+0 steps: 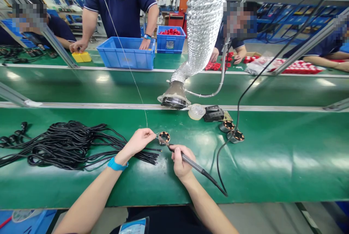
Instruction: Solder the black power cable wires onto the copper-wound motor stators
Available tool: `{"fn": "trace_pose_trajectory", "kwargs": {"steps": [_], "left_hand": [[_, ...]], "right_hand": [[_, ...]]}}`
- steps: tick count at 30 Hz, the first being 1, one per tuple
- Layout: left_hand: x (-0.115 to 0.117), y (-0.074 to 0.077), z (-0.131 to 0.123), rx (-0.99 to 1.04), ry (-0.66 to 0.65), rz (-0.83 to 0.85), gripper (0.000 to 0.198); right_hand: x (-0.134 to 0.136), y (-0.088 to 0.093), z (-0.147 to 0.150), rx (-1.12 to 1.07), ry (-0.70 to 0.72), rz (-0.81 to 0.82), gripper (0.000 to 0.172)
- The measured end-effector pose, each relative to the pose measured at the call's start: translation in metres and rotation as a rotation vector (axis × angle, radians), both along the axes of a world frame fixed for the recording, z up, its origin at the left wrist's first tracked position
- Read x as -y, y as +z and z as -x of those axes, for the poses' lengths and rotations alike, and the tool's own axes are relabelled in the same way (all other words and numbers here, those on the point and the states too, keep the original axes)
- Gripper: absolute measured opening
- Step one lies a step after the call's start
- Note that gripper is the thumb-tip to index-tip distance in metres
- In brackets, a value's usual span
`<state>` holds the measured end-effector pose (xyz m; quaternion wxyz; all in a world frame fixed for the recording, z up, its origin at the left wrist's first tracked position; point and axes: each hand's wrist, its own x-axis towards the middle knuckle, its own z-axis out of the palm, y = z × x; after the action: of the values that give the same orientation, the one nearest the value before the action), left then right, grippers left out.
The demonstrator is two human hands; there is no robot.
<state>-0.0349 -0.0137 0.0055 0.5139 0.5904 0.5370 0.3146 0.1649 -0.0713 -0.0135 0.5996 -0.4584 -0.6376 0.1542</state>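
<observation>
A soldering iron (191,163) is gripped in my right hand (181,159), its tip pointing left at a small motor stator (164,138) with copper windings. Whether the tip touches the stator is hard to tell. To the left of the stator, my left hand (140,140) is closed in a pinch on thin solder wire (133,75), which runs down to it from above. A short bit of wire shows between these fingertips and the stator. Below my left hand, the stripped ends of black cables (148,157) lie on the green bench (259,172).
A large bundle of black cables (65,143) lies at left. Two more stators (236,137), a tape roll (196,111) and a black block (214,113) are at right. A fume extraction hose (207,19) hangs ahead. Co-workers handle parts near a blue bin (127,57) across the bench.
</observation>
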Motion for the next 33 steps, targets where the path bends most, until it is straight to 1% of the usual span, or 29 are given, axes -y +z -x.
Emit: {"fn": "trace_pose_trajectory", "kwargs": {"steps": [4, 12, 21, 27, 33], "left_hand": [[0.000, 0.000, 0.000, 0.001, -0.003, 0.003, 0.035], [0.000, 0.002, -0.001, -0.003, -0.001, 0.004, 0.036], [0.002, 0.009, -0.003, 0.010, 0.000, 0.014, 0.038], [0.003, 0.012, -0.004, 0.011, 0.012, 0.045, 0.040], [0.000, 0.021, 0.008, 0.029, -0.061, 0.122, 0.040]], "right_hand": [[0.000, -0.004, -0.002, -0.034, -0.014, 0.026, 0.023], [-0.001, 0.000, 0.000, 0.004, -0.029, -0.002, 0.024], [-0.001, -0.001, 0.000, -0.009, -0.032, 0.011, 0.023], [-0.002, -0.004, 0.000, 0.000, -0.060, -0.006, 0.021], [-0.003, 0.000, 0.000, -0.001, -0.067, -0.025, 0.020]]}}
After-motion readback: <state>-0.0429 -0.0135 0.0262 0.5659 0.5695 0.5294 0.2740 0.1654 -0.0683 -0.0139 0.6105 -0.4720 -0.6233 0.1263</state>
